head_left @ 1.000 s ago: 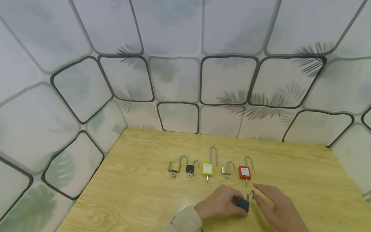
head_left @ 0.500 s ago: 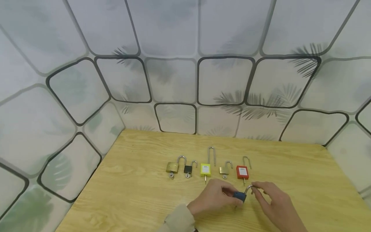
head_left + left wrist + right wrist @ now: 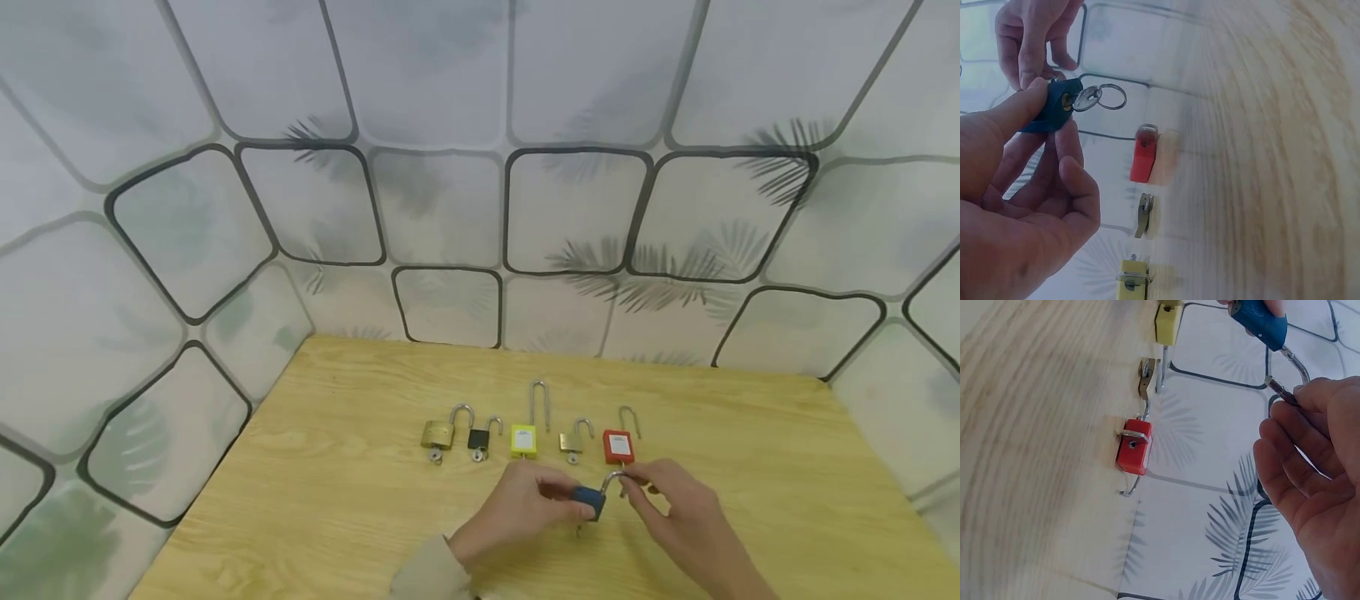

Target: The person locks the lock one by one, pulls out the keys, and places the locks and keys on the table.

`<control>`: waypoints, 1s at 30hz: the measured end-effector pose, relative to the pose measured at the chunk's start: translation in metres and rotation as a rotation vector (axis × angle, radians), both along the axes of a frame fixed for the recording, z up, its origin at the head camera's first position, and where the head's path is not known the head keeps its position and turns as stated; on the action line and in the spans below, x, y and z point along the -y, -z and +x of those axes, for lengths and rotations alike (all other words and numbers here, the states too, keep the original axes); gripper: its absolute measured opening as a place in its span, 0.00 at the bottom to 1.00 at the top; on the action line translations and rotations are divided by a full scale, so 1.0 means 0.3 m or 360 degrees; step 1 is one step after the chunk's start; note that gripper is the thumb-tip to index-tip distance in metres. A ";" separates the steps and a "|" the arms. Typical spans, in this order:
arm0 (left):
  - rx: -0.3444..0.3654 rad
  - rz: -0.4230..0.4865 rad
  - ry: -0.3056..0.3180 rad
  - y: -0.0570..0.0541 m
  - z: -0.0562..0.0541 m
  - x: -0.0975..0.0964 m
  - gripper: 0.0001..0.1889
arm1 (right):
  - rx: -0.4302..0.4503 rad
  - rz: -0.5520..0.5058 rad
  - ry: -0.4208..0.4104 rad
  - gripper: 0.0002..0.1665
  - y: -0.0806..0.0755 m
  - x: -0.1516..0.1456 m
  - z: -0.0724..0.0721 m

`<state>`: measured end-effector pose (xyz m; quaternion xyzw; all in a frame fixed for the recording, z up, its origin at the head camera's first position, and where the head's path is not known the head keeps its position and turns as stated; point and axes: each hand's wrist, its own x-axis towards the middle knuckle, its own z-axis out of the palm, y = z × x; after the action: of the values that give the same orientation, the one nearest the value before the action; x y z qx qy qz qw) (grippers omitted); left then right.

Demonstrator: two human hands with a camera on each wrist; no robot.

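Note:
A blue padlock (image 3: 589, 502) with its shackle swung out is held above the table between both hands. My left hand (image 3: 517, 508) grips its body, thumb on one face and fingers on the other. My right hand (image 3: 678, 508) pinches the free end of the steel shackle (image 3: 1298, 364) between thumb and fingers. A key (image 3: 1087, 99) on a ring sits in the lock's keyhole, in the left wrist view. Just behind the hands lies a red padlock (image 3: 618, 447), its shackle open. The blue lock's shackle end stands apart from its body.
Left of the red lock, in a row, lie a small brass padlock (image 3: 571, 442), a yellow padlock (image 3: 523, 440), a black padlock (image 3: 478, 440) and a larger brass padlock (image 3: 437, 434), all with open shackles. A patterned curtain (image 3: 450, 208) hangs behind the wooden table (image 3: 322, 483).
Both hands have raised the blue padlock and carried it left and toward the row. My right fingers, close to the shackle at first, now pinch it. The view has shifted slightly.

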<state>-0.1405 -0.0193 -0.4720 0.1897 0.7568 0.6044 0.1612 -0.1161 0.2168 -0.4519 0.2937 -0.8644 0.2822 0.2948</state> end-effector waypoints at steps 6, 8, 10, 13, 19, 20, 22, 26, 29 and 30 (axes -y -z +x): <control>-0.0012 0.0022 -0.0032 -0.014 -0.014 0.018 0.11 | -0.0045 -0.0001 -0.0018 0.25 -0.020 0.028 -0.029; 0.0002 0.0029 -0.0052 -0.013 -0.012 0.025 0.10 | -0.0050 -0.0024 -0.0033 0.24 -0.020 0.041 -0.034; 0.0008 0.0034 -0.0068 -0.010 -0.007 0.029 0.10 | -0.0060 -0.0054 -0.0029 0.24 -0.020 0.052 -0.034; 0.0020 0.0054 -0.0085 -0.005 0.001 0.026 0.09 | -0.0043 -0.0089 0.0011 0.23 -0.023 0.062 -0.026; 0.0024 0.0094 -0.0094 0.001 0.006 0.025 0.09 | -0.0013 -0.0116 0.0090 0.21 -0.029 0.080 -0.019; 0.0026 0.0095 -0.0092 0.001 0.006 0.025 0.09 | -0.0009 -0.0125 0.0095 0.21 -0.028 0.082 -0.018; 0.0030 0.0096 -0.0091 0.000 0.008 0.026 0.09 | -0.0003 -0.0145 0.0101 0.20 -0.026 0.086 -0.015; 0.0028 0.0104 -0.0096 -0.002 0.010 0.029 0.10 | 0.0031 -0.0175 0.0100 0.21 -0.023 0.095 -0.013; 0.0007 0.0121 -0.0089 0.000 0.008 0.029 0.10 | 0.0068 -0.0173 0.0101 0.20 -0.023 0.102 -0.016; 0.0001 0.0130 -0.0085 0.000 0.007 0.028 0.10 | 0.0085 -0.0168 0.0097 0.19 -0.025 0.106 -0.017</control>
<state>-0.1384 -0.0276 -0.4721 0.1757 0.7363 0.6389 0.1373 -0.1212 0.1850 -0.4445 0.2436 -0.8644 0.3261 0.2952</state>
